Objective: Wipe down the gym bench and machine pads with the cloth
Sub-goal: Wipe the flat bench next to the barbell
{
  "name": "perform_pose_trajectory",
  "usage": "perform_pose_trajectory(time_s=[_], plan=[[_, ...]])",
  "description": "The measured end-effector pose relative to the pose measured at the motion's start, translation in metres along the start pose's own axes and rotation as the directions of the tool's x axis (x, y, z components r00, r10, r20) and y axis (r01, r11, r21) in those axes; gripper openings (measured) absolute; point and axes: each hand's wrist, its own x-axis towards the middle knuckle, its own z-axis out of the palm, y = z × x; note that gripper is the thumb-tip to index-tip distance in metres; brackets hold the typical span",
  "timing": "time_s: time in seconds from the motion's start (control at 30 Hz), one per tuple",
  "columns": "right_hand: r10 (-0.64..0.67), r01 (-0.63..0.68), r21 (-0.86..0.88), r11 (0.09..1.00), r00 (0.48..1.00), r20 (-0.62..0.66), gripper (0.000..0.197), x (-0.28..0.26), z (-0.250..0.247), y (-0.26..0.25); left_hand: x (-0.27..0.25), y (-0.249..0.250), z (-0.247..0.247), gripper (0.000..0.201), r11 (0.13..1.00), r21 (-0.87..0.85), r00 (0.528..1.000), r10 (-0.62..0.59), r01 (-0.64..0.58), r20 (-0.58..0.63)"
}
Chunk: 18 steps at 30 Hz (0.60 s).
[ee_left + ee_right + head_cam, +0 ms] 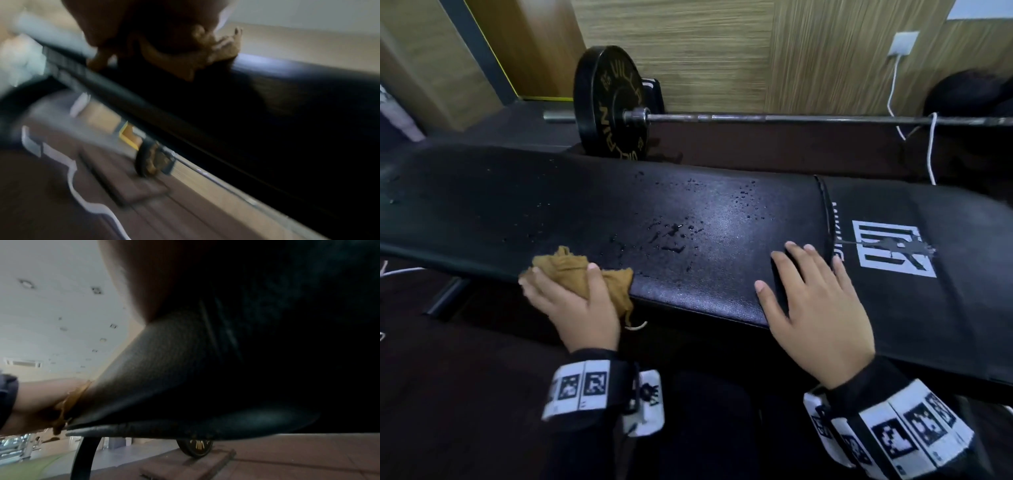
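Note:
A long black padded bench (551, 205) runs across the head view, wet with droplets (671, 236) near its middle. My left hand (571, 294) grips a bunched mustard-brown cloth (571, 270) at the bench's near edge. The left wrist view is blurred; the cloth (207, 53) shows there against the pad (287, 91). My right hand (815, 301) lies flat with fingers spread on the pad, beside a seam and a white logo (890, 248). From the right wrist view, the pad's edge (164, 426) fills the frame, with the cloth (69, 402) and left forearm at far left.
Behind the bench a barbell (791, 119) with a black weight plate (609, 102) rests on the dark floor against a wood-panelled wall. A white cable (931, 147) hangs from a wall socket (902, 42) at right. A curved bench leg (82, 456) stands below the pad.

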Motion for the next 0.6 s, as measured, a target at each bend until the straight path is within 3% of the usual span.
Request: perform_pose_trajectory(time_s=[0.1, 0.23, 0.3, 0.43, 0.6], plan=[[0.003, -0.003, -0.012, 1.0, 1.0, -0.015, 0.058, 0.001, 0.001, -0.002, 0.037, 0.001, -0.015, 0.071, 0.931, 0.322, 0.978, 0.123, -0.172, 0.167], [0.008, -0.008, -0.028, 1.0, 1.0, 0.0, 0.057, 0.001, 0.002, -0.003, 0.058, 0.028, -0.002, 0.074, 0.691, 0.595, 0.886, 0.15, -0.411, 0.438], [0.007, -0.008, -0.021, 1.0, 1.0, -0.008, 0.058, 0.0, 0.002, -0.003, 0.05, 0.045, 0.016, 0.069, 0.637, 0.583, 0.828, 0.166, -0.504, 0.535], [0.008, -0.008, -0.018, 1.0, 1.0, -0.006, 0.059, 0.0, 0.002, -0.003, 0.003, 0.067, 0.043, 0.059, 0.561, 0.376, 0.607, 0.307, -0.738, 0.733], [-0.008, 0.008, -0.003, 1.0, 1.0, -0.03, 0.059, -0.001, 0.001, -0.001, -0.026, 0.058, 0.013, 0.061, 0.5, 0.19, 0.432, 0.429, -0.845, 0.793]])
